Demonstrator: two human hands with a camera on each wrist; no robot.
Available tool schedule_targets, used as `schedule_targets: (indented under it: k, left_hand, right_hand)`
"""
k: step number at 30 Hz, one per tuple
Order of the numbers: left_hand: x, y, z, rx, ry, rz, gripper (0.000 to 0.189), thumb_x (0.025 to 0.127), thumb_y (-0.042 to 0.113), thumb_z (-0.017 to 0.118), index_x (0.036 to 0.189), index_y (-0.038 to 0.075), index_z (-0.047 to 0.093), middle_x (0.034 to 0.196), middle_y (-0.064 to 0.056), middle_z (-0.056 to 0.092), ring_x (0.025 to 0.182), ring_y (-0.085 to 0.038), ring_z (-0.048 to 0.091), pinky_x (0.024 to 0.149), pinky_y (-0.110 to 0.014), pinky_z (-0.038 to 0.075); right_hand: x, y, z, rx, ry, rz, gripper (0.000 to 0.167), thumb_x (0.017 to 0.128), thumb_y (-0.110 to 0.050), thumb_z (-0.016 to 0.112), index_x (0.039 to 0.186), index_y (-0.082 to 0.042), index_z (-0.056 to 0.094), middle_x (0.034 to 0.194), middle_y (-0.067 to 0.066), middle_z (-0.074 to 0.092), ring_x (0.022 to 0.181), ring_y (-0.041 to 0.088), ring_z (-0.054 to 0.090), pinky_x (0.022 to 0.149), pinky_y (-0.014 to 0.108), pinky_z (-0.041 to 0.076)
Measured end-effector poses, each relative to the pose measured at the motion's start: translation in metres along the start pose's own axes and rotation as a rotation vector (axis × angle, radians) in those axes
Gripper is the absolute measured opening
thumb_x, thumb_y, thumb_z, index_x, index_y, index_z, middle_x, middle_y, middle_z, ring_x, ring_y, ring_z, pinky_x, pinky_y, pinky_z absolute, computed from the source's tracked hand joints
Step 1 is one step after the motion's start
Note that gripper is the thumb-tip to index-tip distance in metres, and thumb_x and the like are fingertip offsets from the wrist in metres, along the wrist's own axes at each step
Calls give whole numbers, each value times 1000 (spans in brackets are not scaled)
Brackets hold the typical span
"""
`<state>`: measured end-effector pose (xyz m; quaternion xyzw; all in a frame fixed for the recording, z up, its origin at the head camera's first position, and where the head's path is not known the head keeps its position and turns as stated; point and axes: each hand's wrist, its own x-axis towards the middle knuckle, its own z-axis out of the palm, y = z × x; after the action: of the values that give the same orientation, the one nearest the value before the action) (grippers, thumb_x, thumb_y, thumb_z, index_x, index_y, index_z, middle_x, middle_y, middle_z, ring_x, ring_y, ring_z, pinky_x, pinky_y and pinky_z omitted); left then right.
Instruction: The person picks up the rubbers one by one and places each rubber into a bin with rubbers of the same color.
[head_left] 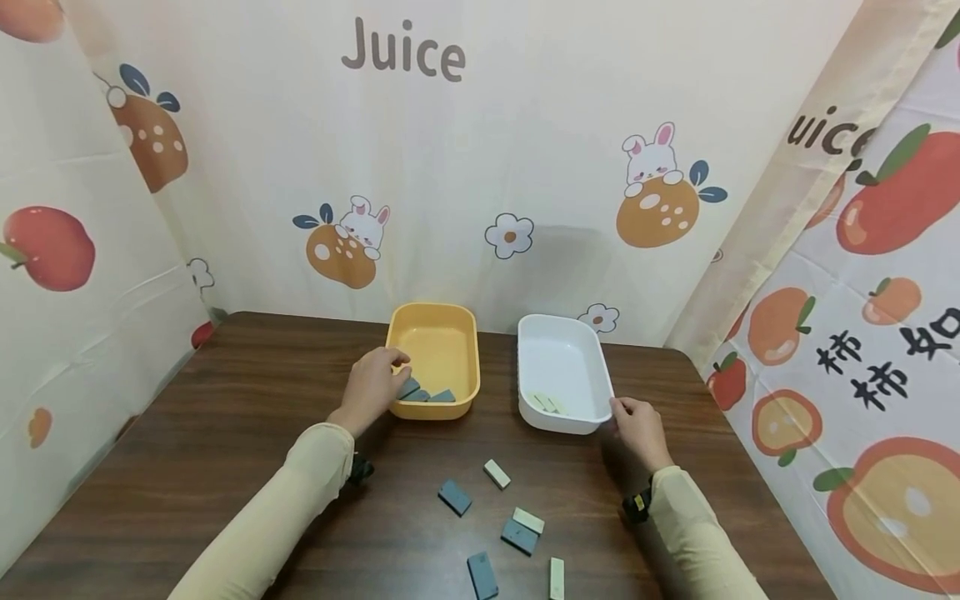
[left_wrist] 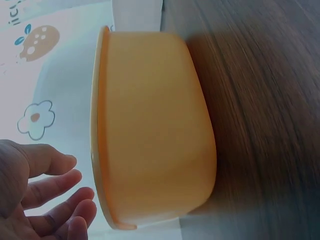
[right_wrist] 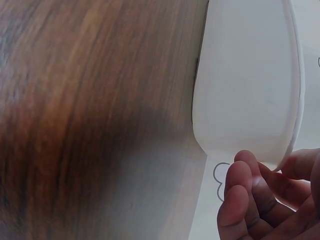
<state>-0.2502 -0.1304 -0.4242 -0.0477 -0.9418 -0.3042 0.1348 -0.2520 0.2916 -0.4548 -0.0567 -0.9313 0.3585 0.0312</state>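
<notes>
My left hand (head_left: 375,385) hovers over the left rim of the yellow bin (head_left: 470,406), its fingers loosely bent and nothing between them. In the left wrist view the fingers stand a little apart from the yellow bin (left_wrist: 155,125). Several dark blue-grey blocks (head_left: 442,396) lie in the near end of that bin. With thumb and forefinger, my right hand (head_left: 641,429) pinches the rim of the white bin (head_left: 564,423) at its near right corner; the right wrist view shows the white bin (right_wrist: 245,85) between thumb and forefinger. A few pale green blocks (head_left: 546,403) lie inside it.
On the brown table (head_left: 225,433), nearer me, lie a blue-grey block (head_left: 454,497), a pale green block (head_left: 497,474), a touching green (head_left: 528,521) and blue pair, and two more blocks at the front. A printed curtain (head_left: 450,167) hangs behind the bins.
</notes>
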Motion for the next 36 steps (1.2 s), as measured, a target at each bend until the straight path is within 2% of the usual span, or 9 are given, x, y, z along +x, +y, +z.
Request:
schedule_targets:
  k: [7,15,29,36]
  left_hand:
    - [-3,-10,-4,14,39,-13,25,90,17,64,109,2,72,107,-19,66,99,-35,61,86,-50,49]
    - [-4,-22,-3,49,13,-71,34,91,21,64,119,1,68,117,-23,64,108,-40,57,91,-53,46]
    - [-11,-35,0,51,0,-117,41,92,23,63,125,-1,63,114,-23,64,105,-40,59,91,-53,46]
    - [-12,-37,3,21,-5,-139,43,93,23,61,128,-1,62,105,-20,65,92,-34,59,83,-49,46]
  right_hand:
    - [-1,-1,-1,12,-7,2,35,102,-23,45,100,4,67,71,9,64,60,13,57,58,28,46]
    - [-1,2,0,4,-10,10,37,103,-24,44,105,5,67,74,12,65,61,13,58,59,28,47]
    - [2,-1,-1,3,-9,-9,37,103,-23,44,108,6,67,74,11,66,60,12,58,59,27,47]
    - [0,-1,0,5,-4,-3,37,102,-23,44,109,6,67,73,12,65,60,13,57,59,27,47]
